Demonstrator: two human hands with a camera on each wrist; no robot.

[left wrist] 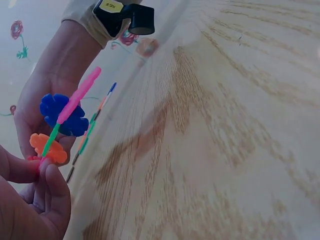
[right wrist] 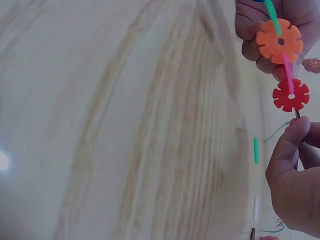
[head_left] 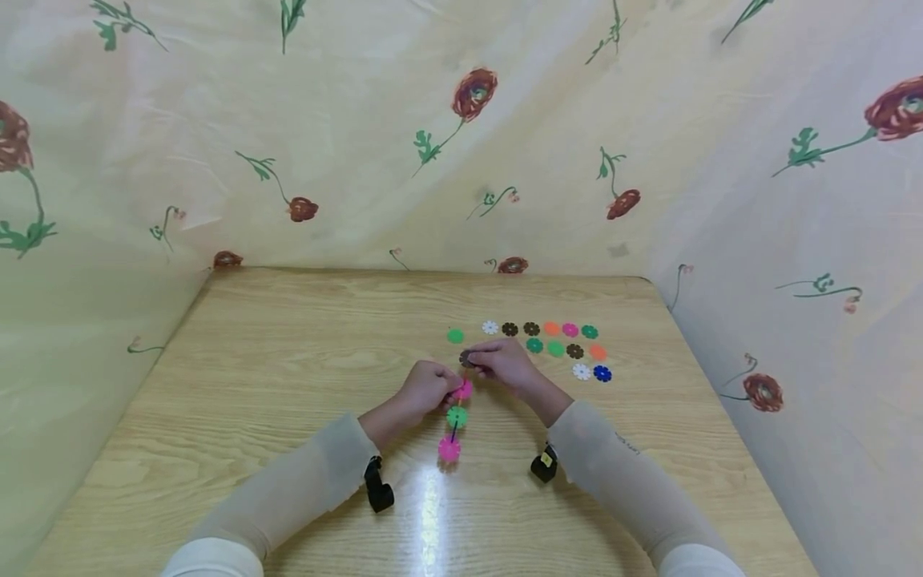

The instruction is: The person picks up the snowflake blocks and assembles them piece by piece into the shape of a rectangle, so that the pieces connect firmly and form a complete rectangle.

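A chain of notched plastic discs hangs between my two hands above the table. Its near end is a pink disc (head_left: 449, 449), followed by a blue disc (left wrist: 64, 115), a green disc (head_left: 457, 417) and an orange disc (right wrist: 280, 42). My left hand (head_left: 424, 388) pinches another pink disc (head_left: 465, 389) further along the chain. Beyond it sits a red disc (right wrist: 291, 95), facing the right wrist camera. My right hand (head_left: 506, 365) pinches a brown disc (head_left: 465, 358) at the far end, its edge touching the red disc. Fingers partly hide both pinched discs.
Loose notched discs lie flat in rows to the right, among them a blue disc (head_left: 602, 373) and a white disc (head_left: 489, 328). A single green disc (head_left: 456, 336) lies just beyond my hands. Flower-patterned cloth (head_left: 360, 120) borders the wooden table (head_left: 288, 336) behind and on both sides.
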